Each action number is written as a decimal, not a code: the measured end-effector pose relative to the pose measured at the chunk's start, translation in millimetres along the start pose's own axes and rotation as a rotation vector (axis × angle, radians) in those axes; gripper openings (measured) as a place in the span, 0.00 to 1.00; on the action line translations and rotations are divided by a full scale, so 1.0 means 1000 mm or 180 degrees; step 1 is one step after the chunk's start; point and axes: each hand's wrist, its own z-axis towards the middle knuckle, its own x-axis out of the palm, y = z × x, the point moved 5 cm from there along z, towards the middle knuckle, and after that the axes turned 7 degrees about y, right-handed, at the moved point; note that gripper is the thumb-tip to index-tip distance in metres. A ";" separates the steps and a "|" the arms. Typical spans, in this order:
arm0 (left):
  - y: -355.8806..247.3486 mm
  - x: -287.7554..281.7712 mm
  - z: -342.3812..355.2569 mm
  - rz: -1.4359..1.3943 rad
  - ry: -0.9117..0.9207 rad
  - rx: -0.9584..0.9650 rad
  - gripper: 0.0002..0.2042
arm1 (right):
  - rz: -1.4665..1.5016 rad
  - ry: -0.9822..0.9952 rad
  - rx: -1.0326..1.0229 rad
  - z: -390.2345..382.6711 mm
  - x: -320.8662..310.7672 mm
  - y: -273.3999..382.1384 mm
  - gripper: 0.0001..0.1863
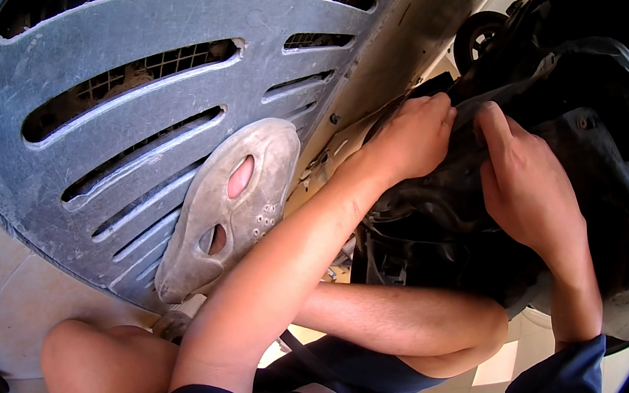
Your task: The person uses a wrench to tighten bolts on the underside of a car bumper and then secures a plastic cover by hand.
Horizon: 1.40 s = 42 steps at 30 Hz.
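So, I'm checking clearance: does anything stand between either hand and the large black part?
Nothing visible does. The left hand and right hand are both at the black part; the grey piece with holes is left of the left forearm, away from both hands.

My left arm [284, 271] slanted forward to the right, the left hand [418, 135] curled — my right hand [526, 178], fingers [490, 120] bent, was raised close beside it.

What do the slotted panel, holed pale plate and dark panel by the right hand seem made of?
Slotted panel: likely metal, dull blue-grey, scratched. Pale plate: probably metal, dusty matte, with pressed contours. Dark panel: perhaps black plastic, dull sheen; shadow obscures it.
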 end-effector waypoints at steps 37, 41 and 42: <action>-0.005 -0.045 -0.016 -0.2109 -0.0160 -0.1351 0.12 | 0.0663 -0.0197 0.0024 -0.015 -0.004 0.006 0.16; -0.038 -0.062 -0.025 -0.1572 -0.0772 -0.1097 0.12 | 0.1466 -0.0913 -0.0898 -0.030 -0.008 -0.003 0.18; -0.046 -0.063 -0.027 -0.1336 -0.0870 -0.0926 0.12 | 0.1737 -0.1132 -0.1284 -0.037 -0.006 -0.002 0.17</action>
